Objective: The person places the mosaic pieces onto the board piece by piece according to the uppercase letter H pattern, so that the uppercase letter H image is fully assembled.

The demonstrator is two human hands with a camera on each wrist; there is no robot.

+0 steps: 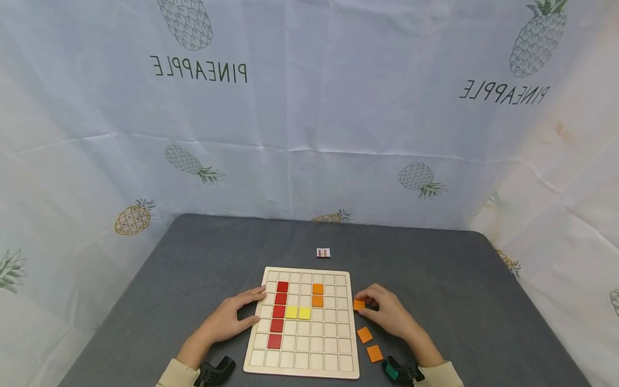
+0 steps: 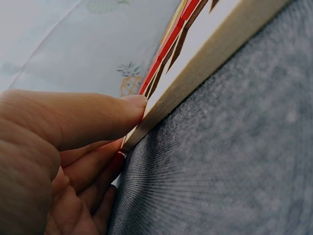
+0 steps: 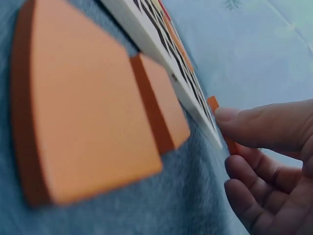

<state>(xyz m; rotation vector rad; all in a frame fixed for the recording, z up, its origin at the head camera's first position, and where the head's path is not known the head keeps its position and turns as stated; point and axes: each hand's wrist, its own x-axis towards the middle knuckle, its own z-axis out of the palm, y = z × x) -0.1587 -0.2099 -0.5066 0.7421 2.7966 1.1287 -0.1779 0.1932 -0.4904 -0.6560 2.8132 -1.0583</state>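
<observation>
A wooden grid board (image 1: 309, 372) lies on the table, with a column of several red tiles (image 1: 277, 325), two yellow tiles (image 1: 304, 313) and two orange tiles (image 1: 317, 301) in its cells. My left hand (image 1: 227, 318) rests at the board's left edge, thumb and fingers spread; in the left wrist view the thumb (image 2: 112, 115) touches the rim. Just off the board's right edge, my right hand (image 1: 388, 310) pinches an orange tile (image 1: 359, 305) between thumb and fingers. The right wrist view shows this tile (image 3: 212, 103) mostly covered by the thumb.
Two loose orange tiles, one farther (image 1: 365, 335) and one nearer (image 1: 374, 353), lie right of the board by my right wrist. Beyond the board's far edge is a small patterned card (image 1: 323, 252). A pineapple-print curtain (image 1: 338, 118) hangs behind the dark table (image 1: 435, 263).
</observation>
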